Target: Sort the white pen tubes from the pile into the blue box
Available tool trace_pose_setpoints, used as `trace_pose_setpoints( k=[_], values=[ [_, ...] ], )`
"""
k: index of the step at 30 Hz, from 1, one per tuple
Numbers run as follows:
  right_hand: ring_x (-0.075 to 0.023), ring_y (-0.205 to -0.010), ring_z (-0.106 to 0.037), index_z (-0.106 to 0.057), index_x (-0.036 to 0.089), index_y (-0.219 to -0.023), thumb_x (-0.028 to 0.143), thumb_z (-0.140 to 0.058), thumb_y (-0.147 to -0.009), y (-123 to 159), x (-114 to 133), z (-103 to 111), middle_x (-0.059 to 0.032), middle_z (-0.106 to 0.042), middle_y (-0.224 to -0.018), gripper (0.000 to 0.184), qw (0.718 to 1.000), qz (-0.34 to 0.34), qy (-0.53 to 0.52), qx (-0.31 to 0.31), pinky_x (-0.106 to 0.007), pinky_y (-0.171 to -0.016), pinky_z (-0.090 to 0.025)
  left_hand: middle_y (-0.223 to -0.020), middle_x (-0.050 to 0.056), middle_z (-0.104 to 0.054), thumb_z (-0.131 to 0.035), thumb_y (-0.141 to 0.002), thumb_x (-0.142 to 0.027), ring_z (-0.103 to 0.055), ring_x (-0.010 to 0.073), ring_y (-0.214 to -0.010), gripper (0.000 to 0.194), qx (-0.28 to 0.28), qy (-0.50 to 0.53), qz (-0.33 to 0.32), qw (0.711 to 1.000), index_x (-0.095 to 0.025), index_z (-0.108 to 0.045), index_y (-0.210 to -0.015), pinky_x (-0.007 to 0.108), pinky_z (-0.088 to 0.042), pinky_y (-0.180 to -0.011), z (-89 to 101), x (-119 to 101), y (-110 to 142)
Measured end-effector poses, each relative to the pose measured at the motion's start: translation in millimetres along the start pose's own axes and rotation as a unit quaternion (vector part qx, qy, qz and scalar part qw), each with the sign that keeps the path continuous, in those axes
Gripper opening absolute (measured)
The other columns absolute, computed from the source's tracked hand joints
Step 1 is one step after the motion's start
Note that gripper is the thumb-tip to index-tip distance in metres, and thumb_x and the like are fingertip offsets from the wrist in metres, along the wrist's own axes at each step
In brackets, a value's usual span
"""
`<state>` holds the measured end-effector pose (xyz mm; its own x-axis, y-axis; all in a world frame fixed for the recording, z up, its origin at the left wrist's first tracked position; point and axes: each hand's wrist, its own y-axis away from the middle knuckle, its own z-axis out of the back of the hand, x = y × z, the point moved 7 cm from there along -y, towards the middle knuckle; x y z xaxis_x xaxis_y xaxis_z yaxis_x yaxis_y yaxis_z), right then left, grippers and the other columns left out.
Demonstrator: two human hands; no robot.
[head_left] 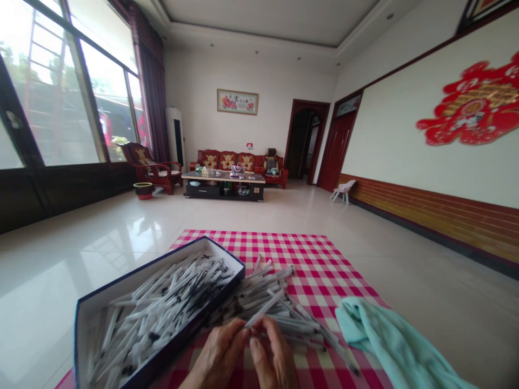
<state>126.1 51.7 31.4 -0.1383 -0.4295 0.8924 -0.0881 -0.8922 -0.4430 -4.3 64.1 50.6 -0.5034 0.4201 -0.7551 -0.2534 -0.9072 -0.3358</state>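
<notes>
My left hand [222,348] and my right hand [272,351] meet at the near side of the table, fingers closed at the lower end of one whitish pen [265,308]. The pen points up and to the right, and its lower end is hidden by my fingers. Just beyond my hands lies a loose pile of similar pens [298,324], pale with dark ends. Left of my hands, a dark-blue-edged box with a white inside [219,249] holds many more pens [162,308], lying in all directions.
A pink-and-white checked cloth [312,251] covers the table. At its right edge lies a crumpled mint-green cloth [389,337]. Farther off on the tiled floor stand a low table [223,175], a wooden sofa [217,153], an armchair [148,167] and a small chair [344,187].
</notes>
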Motion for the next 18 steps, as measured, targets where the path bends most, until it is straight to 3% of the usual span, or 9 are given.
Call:
trace_pose_setpoints(
  k=[3, 7, 11, 16, 18],
  values=[
    [-0.0283, -0.103, -0.059, -0.063, 0.023, -0.109, 0.046, -0.056, -0.083, -2, -13, -1, -0.0085, -0.068, -0.107, 0.036, 0.987, -0.11, -0.11, 0.051, -0.037, -0.09, -0.045, -0.071, 0.001, -0.068, -0.04, -0.093, -0.04, -0.061, 0.0129, -0.066, 0.035, 0.06, 0.057, -0.021, 0.996, -0.017, -0.067, -0.097, 0.018, -0.049, -0.061, -11.8, -4, 4],
    [-0.0265, -0.088, -0.062, -0.069, 0.022, -0.091, 0.046, -0.063, -0.078, -8, -15, -3, -0.0054, -0.07, -0.089, 0.028, 0.962, -0.163, -0.168, 0.142, -0.036, -0.08, -0.047, -0.072, 0.0, -0.069, -0.042, -0.092, -0.039, -0.062, 0.0136, -0.065, 0.034, 0.041, 0.036, -0.05, 0.997, -0.019, -0.064, -0.108, 0.019, -0.05, -0.059, -12.6, -2, 8],
    [-0.027, -0.094, -0.06, -0.071, 0.021, -0.086, 0.043, -0.067, -0.075, -16, -12, 5, -0.0062, -0.069, -0.092, 0.025, 0.974, -0.141, -0.142, 0.11, -0.035, -0.085, -0.044, -0.081, 0.001, -0.071, -0.048, -0.09, -0.03, -0.064, 0.0139, -0.069, 0.026, 0.001, -0.03, -0.091, 0.995, -0.022, -0.062, -0.11, 0.019, -0.05, -0.065, -11.2, -5, 7],
    [-0.0198, -0.065, -0.059, -0.071, 0.02, -0.078, 0.046, -0.07, -0.071, -15, -25, 7, -0.0032, -0.066, -0.071, 0.027, 0.966, -0.181, -0.174, 0.053, -0.03, -0.061, -0.047, -0.073, 0.003, -0.063, -0.042, -0.092, -0.024, -0.06, 0.0152, -0.067, 0.021, -0.067, -0.178, -0.148, 0.971, -0.021, -0.063, -0.09, 0.022, -0.047, -0.061, -9.9, -16, 7],
    [-0.0178, -0.06, -0.057, -0.07, 0.019, -0.074, 0.048, -0.07, -0.071, -14, -29, 6, -0.0023, -0.064, -0.065, 0.029, 0.962, -0.193, -0.187, 0.043, -0.028, -0.058, -0.046, -0.072, 0.003, -0.06, -0.041, -0.092, -0.023, -0.058, 0.0162, -0.066, 0.023, -0.08, -0.21, -0.163, 0.961, -0.021, -0.062, -0.085, 0.023, -0.045, -0.06, -9.5, -19, 9]
  ],
)
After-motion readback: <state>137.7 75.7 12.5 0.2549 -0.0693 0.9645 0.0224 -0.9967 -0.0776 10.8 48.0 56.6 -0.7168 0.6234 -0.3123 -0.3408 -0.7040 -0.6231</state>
